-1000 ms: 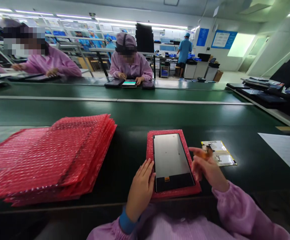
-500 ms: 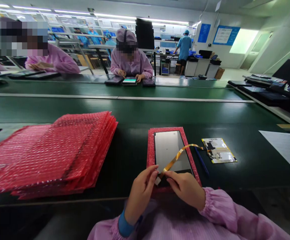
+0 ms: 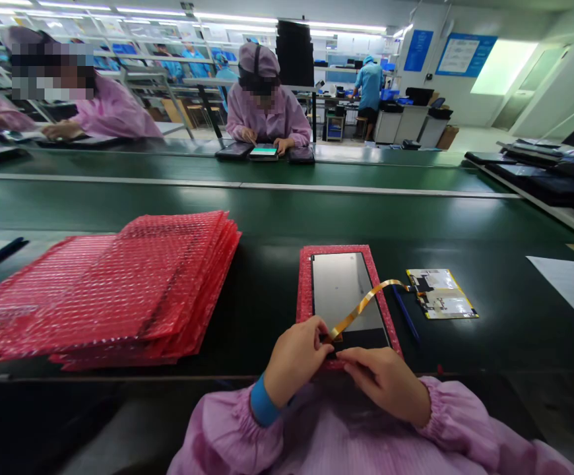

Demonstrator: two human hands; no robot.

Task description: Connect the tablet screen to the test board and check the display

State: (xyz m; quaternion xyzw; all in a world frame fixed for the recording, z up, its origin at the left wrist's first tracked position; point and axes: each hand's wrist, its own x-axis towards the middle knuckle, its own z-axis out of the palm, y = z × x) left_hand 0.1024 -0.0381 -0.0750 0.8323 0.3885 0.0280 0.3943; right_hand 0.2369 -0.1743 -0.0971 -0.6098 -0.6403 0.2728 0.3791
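Observation:
A display panel [image 3: 341, 287] with a silvery back and a black lower edge lies on a red bubble-wrap bag [image 3: 304, 284]. My left hand [image 3: 297, 359] pinches the near end of an orange flex cable [image 3: 361, 307] at the panel's lower edge. The cable arches right to a flat circuit and battery module [image 3: 443, 293] on the dark bench. Beside the left fingertips, my right hand [image 3: 388, 382] has thumb and forefinger close together at the panel's near edge; whether anything is between them is hidden. A blue pen-like tool [image 3: 406, 315] lies between panel and module.
Red bubble-wrap bags [image 3: 119, 284] are stacked at the left, near a dark pen [image 3: 0, 256]. A paper sheet [image 3: 571, 287] lies at the right. Across the green bench [image 3: 267, 214] a person [image 3: 267, 112] handles a tablet [image 3: 264, 152]; another person [image 3: 119, 109] sits further left.
Both hands and the cable's near end have come down to the panel's lower edge. My right hand has let go of the cable and shifted right. The camera view has shifted slightly.

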